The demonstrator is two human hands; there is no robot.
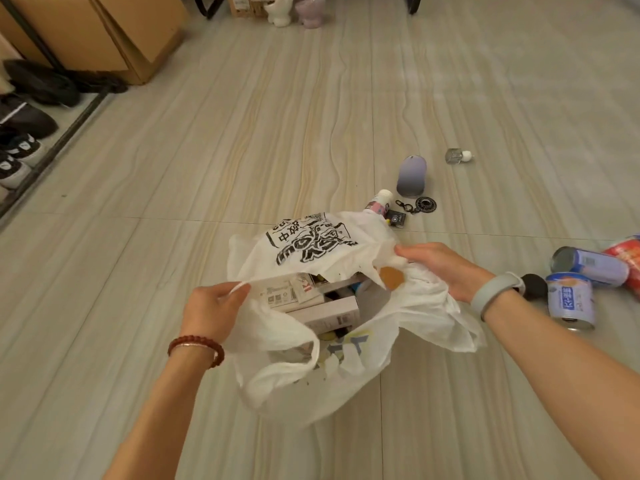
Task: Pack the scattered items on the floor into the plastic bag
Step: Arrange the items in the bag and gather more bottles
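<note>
A white plastic bag (346, 372) with black print stands open on the floor in the middle of the head view. White boxes (322, 308) lie inside it. My left hand (213, 306) pinches the bag's left handle. My right hand (440, 268) grips the bag's right rim. On the floor beyond the bag lie a purple tumbler (411, 176), a small white-capped bottle (378, 201), a black keychain (420, 205), a small black gadget (396, 218) and a little glass bottle (457, 156). At the right lie two blue cans (571, 299) (588, 265), a red packet (628, 261) and a black ball (535, 285).
Cardboard boxes (104, 32) stand at the back left, with a shoe rack (24, 133) holding several dark shoes along the left wall. Two small vases (294, 8) sit by the far wall. Pale tiled floor (207, 150) lies around the bag.
</note>
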